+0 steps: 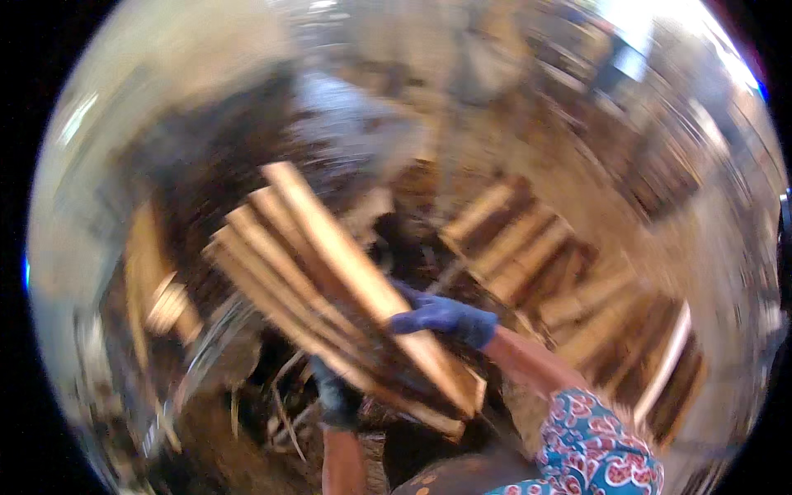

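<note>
Woodworking workshop, rows of rough planks (524, 252), a bundle of cut boards (346, 252), littered ground (206, 437)

The planks (342, 256) you hold look like bare, matt wood; blur hides their grain. Matt, cloth-like glove material covers your right hand (450, 319); your sleeve (590, 437) is printed cloth. The boards (594, 327) at right are also matt wood.

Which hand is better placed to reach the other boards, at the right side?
Probably the right hand: though holding the bundle of boards, it is nearer to the other boards. The left hand is farther away, partly hidden by the bundle.
</note>
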Motion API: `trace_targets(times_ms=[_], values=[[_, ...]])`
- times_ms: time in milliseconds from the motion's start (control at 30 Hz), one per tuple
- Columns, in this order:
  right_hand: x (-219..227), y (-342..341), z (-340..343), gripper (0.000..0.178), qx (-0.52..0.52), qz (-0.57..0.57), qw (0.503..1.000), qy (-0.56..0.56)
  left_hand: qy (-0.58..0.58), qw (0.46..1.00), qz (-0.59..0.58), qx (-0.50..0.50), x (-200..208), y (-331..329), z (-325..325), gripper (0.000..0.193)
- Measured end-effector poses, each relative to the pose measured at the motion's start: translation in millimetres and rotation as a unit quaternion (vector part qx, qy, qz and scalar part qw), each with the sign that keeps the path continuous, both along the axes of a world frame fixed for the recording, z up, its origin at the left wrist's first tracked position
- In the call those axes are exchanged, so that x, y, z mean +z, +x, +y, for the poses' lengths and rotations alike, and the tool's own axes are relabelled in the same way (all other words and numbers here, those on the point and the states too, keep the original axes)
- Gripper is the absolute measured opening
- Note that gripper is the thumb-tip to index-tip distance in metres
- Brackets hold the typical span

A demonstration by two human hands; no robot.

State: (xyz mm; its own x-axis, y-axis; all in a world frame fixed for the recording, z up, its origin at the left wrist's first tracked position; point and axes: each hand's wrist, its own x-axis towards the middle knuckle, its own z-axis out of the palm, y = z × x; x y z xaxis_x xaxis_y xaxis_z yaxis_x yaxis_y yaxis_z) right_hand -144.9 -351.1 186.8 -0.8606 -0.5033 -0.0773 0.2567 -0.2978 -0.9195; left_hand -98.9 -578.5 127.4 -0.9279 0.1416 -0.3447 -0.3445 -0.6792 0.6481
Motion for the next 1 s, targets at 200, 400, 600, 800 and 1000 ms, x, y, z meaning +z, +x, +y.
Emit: trace_targets(times_ms=[200, 400, 600, 800, 1000], values=[[11, 129, 172, 0.092, -0.22, 0.085, 0.972, 0.006, -0.123, 0.962, -0.046, -0.24, 67, 36, 182, 0.074], [-23, 246, 329, 0.076, -0.503, 0.001, 0.857, 0.114, -0.104, 0.905, 0.039, -0.411, 14, 64, 407, 0.049], [-69, 336, 408, 0.07, -0.661, -0.047, 0.748, 0.038, -0.135, 0.835, 0.097, -0.524, -38, 100, 574, 0.031], [-162, 361, 464, 0.075, -0.65, -0.327, 0.459, 0.51, -0.18, 0.777, 0.222, -0.561, -94, 175, 659, 0.03], [-179, 380, 466, 0.052, -0.826, -0.2, 0.519, 0.096, -0.246, 0.757, 0.186, -0.577, -142, 156, 694, 0.026]])
